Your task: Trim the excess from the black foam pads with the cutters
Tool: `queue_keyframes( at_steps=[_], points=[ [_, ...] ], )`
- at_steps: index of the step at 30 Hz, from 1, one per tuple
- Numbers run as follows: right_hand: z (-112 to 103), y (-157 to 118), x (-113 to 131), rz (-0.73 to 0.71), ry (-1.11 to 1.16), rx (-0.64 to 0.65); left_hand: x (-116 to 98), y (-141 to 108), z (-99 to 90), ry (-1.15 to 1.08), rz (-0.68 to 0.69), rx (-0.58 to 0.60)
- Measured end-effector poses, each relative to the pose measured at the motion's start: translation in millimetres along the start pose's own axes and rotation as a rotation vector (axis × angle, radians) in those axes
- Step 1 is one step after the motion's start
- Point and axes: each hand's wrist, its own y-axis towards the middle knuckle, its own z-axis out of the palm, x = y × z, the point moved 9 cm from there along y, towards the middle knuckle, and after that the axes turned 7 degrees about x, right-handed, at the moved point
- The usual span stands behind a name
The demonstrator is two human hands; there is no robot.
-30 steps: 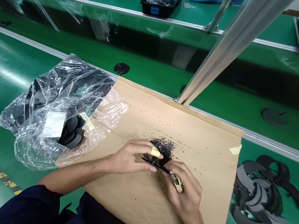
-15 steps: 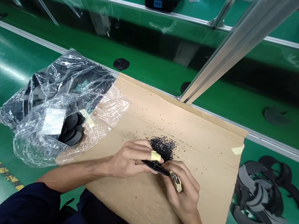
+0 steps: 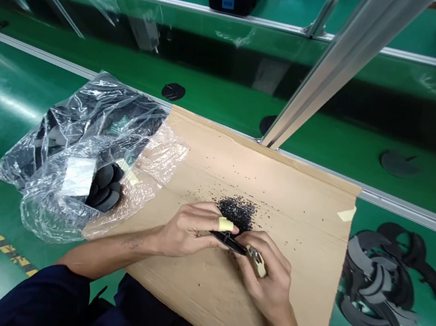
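Note:
My left hand [image 3: 189, 231], with yellow tape round a fingertip, is closed on the edge of a thin black disc-like part [image 3: 234, 244]. The part is tilted and seen nearly edge-on above the cardboard sheet [image 3: 300, 200]. My right hand [image 3: 269, 279] grips a small hand tool [image 3: 257, 261] with a cream handle and a metal section; its working end is hidden by the fingers and the part. Just beyond both hands lies a heap of tiny black scraps [image 3: 237, 211], with loose bits scattered round it.
On the left is a clear plastic bag [image 3: 64, 147] of black round parts. Curved black pieces [image 3: 380, 281] are piled on the right. Behind the cardboard, black discs [image 3: 174, 91] lie on a green belt [image 3: 220, 101]. A slanting metal post [image 3: 334, 77] rises near the cardboard's back edge.
Both hands stay almost in place on the part and the tool. The disc-like part has tilted very slightly. The discs on the belt have shifted a little to the left.

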Motion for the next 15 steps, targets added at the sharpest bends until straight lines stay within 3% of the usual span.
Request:
queue_keyframes(
  at_steps=[6,15],
  points=[
    [-1.0,0.2,1.7,-0.001,-0.017,-0.013,-4.3,1.9,2.8,0.018,0.042,0.057],
    [-3.0,0.8,1.8,-0.015,-0.028,-0.020,-3.0,-0.5,2.0,0.022,0.016,0.012]
  ],
)
